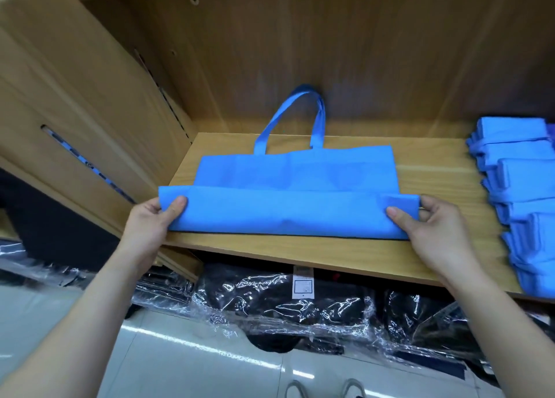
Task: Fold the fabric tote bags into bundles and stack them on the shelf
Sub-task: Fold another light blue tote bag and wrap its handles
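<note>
A blue fabric tote bag (294, 175) lies flat on the wooden shelf (300, 253), its handles pointing to the back wall. Its near part is folded up into a long band across the front. My left hand (153, 220) pinches the left end of that band, thumb on top. My right hand (432, 226) pinches the right end the same way. A stack of folded blue bundles (522, 193) sits at the shelf's right end.
Cardboard boxes (69, 121) lean at the left of the shelf. Under the shelf, on the pale tiled floor, lie black items in clear plastic wrap (285, 304). A wooden back wall (330, 52) closes the shelf behind the bag.
</note>
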`<action>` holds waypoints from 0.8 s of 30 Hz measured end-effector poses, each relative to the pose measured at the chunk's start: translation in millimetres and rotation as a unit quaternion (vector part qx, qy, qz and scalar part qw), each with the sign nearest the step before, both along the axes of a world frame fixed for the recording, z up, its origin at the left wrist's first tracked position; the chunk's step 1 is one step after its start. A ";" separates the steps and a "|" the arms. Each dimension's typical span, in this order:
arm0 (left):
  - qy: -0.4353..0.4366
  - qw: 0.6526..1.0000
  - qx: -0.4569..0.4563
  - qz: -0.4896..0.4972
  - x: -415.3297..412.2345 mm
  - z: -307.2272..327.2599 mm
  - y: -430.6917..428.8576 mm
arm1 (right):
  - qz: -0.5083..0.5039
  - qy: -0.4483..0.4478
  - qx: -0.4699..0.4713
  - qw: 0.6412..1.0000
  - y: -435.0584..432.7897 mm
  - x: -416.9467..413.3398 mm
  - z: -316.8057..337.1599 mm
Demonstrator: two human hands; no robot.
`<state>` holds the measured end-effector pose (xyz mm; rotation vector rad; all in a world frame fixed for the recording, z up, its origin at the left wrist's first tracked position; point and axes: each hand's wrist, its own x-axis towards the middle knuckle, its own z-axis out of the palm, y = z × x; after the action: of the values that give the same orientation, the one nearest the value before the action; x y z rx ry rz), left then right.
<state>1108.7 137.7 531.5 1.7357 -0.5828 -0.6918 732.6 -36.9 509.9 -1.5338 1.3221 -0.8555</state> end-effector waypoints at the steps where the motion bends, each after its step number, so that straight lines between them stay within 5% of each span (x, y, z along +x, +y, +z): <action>1: -0.032 0.999 0.014 0.011 -2.8 -1.6 -4.1 | -0.018 0.046 -0.029 0.998 -1.1 3.9 -2.5; 7: -0.313 0.932 0.184 -0.002 -2.5 -14.3 -15.5 | -0.038 0.339 -0.138 0.930 7.6 26.0 0.2; 13: -0.429 0.867 0.253 0.004 4.0 -20.3 -18.4 | -0.049 0.373 -0.168 0.911 14.5 36.6 4.0; 17: -0.406 0.900 0.159 0.021 11.7 -21.8 -17.1 | -0.076 0.399 -0.195 0.893 22.6 41.0 -0.7; 20: -0.518 0.843 0.034 -0.138 31.9 -29.1 -14.6 | -0.027 0.404 -0.283 0.870 22.7 40.2 -12.1; 22: -0.490 0.827 0.004 -0.276 45.8 -33.8 -9.9 | 0.065 0.384 -0.319 0.864 23.3 35.1 -18.6; 24: -0.416 0.826 0.052 -0.376 56.3 -29.6 -3.2 | 0.143 0.351 -0.254 0.890 32.0 26.6 -14.5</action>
<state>1165.0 134.6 502.0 1.8529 -1.9406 -0.4412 759.3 -4.9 495.4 -2.5506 1.3504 -0.4760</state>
